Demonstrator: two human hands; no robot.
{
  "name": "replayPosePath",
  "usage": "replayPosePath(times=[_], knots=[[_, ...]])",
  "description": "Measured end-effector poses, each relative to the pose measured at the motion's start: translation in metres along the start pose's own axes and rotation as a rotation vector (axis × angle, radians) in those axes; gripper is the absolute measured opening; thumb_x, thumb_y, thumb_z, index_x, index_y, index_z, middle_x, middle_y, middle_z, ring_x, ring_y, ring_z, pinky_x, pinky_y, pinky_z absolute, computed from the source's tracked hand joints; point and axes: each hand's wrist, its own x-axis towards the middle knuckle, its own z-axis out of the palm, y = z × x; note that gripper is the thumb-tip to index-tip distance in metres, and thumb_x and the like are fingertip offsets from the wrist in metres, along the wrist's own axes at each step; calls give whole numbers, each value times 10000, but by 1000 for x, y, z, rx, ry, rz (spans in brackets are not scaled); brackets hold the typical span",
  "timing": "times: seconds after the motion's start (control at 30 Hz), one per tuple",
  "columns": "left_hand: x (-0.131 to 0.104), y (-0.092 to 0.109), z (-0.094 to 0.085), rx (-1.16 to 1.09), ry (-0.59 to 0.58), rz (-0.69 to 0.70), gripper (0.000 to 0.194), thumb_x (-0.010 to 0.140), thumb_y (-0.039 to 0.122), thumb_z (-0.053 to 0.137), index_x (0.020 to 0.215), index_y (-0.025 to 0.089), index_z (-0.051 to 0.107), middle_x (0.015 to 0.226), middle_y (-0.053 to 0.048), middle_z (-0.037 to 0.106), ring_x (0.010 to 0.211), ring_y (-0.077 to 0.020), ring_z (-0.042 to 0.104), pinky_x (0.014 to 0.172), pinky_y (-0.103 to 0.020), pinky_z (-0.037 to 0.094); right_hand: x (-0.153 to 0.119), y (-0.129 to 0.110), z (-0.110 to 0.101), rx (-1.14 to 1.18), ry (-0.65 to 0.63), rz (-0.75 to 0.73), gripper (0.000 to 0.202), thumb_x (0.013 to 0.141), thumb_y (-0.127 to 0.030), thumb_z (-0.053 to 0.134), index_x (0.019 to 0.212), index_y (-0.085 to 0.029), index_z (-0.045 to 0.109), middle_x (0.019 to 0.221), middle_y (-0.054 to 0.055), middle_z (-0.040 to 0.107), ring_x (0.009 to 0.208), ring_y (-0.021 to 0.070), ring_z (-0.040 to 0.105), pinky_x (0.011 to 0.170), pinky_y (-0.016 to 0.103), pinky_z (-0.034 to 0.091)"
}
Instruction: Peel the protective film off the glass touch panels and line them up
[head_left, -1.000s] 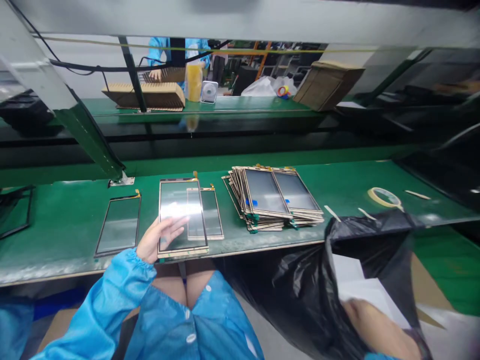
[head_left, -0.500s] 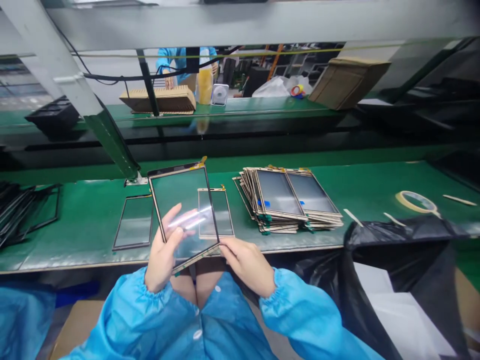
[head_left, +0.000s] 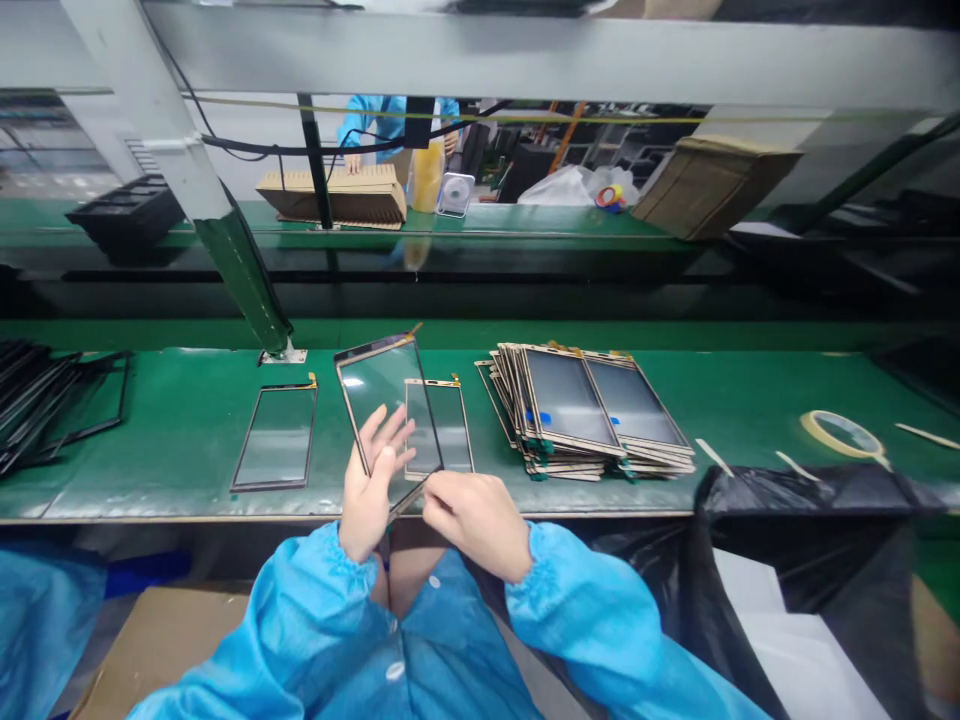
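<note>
A clear glass touchscreen panel [head_left: 381,378] with a thin dark border is tilted up over the bench edge, a small gold flex tab at its top corner. My left hand [head_left: 367,495] grips its left edge, thumb in front and fingers spread behind the see-through glass. At the lower right corner, my right hand [head_left: 474,515] pinches the bottom edge with curled fingers. Behind the held panel lies a light-bordered panel [head_left: 452,430], partly covered. To the left, a dark-bordered panel [head_left: 276,438] rests flat on the bench.
Two adjoining stacks of panels [head_left: 574,400] stand right of centre on the green bench [head_left: 187,440]. Farther right are a tape roll [head_left: 844,437] and a black-bagged bin [head_left: 705,560]. Black frames [head_left: 67,410] pile up at left, near a slanted post [head_left: 244,280]. A co-worker [head_left: 386,120] is across.
The whole view has shifted slightly. The held panel has turned more edge-on and moved a little right with my left hand; my right hand has curled tighter at its lower corner.
</note>
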Motion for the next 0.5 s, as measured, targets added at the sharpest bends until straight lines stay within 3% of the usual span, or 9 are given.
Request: replayPosePath(times=[0.1,0.2,0.27,0.33,0.4,0.5], knots=[[7,-10,-12,-123,-93,-218,538,865,468,559,1326,221,436,1357,-135,533,1222,-299,524,936,-399,473,18,-10,-18,567,-2,-127,151,775,-137,493,648,-175,565,749,17,635,669,125,563,612,230,410],[5,-22,-15,-272,-185,-418,678,835,662,439,1315,183,461,1275,-172,592,1155,-323,574,862,-421,503,55,-15,-38,1038,-56,-77,175,807,-266,527,674,-159,563,1008,79,665,664,121,607,543,225,464],[-1,-28,-13,-352,-225,-484,729,814,721,386,1304,189,474,1302,-173,572,1160,-321,571,827,-403,517,80,-11,-55,1243,-4,-23,166,780,-279,559,665,-164,525,1035,76,671,694,126,640,510,198,467],[-5,-30,-11,-375,-252,-505,694,824,700,405,1306,205,473,1344,-164,540,1172,-312,565,812,-381,523,94,3,-78,1318,242,-20,125,760,-256,551,675,-179,502,994,50,683,844,146,658,591,192,497],[-7,-26,-12,-320,-264,-495,571,860,568,500,1313,222,462,1361,-148,528,1182,-300,560,826,-366,521,87,30,-105,1250,591,-23,92,774,-248,515,700,-193,506,990,30,679,977,149,632,697,204,499],[-7,-10,-23,-180,-218,-464,437,884,332,567,1299,233,469,1362,-117,536,1180,-263,568,854,-320,518,27,86,-138,907,1116,26,123,809,-254,462,712,-204,518,1089,52,647,1119,185,566,767,249,448]])
